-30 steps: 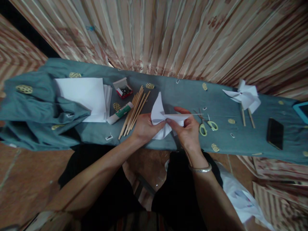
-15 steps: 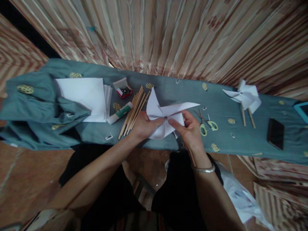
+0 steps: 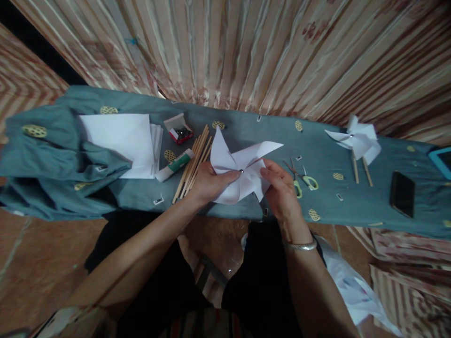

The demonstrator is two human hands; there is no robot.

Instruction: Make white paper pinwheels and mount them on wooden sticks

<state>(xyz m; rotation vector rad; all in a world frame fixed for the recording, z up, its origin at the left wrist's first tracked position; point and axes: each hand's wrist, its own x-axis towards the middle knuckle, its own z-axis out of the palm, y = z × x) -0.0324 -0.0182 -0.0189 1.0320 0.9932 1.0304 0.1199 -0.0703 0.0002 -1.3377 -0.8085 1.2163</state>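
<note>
Between my hands, above the front of the cloth, is a white paper pinwheel (image 3: 230, 188) with a small dark pin at its centre. My left hand (image 3: 211, 182) grips it from the left, the thumb lying beside the pin and the other fingers hidden underneath. On the other side my right hand (image 3: 282, 188) pinches the right-hand blade between thumb and fingers. Wooden sticks (image 3: 193, 162) lie in a bunch just left of the pinwheel. Green-handled scissors (image 3: 310, 182) lie beside my right hand, partly covered by it.
A glue stick (image 3: 176, 165), an open box of pins (image 3: 180, 130) and stacked white paper (image 3: 120, 141) lie to the left. Rightward are pinwheels on sticks (image 3: 364, 141), a black phone (image 3: 402, 193) and a blue-edged object (image 3: 442, 162). A striped curtain (image 3: 225, 51) hangs behind the cloth-covered table (image 3: 282, 129).
My right thumb has moved off the pinwheel's centre to its right blade. The pinwheel has turned slightly, its upper right blade pointing higher, and the pin shows more plainly. My left hand holds on.
</note>
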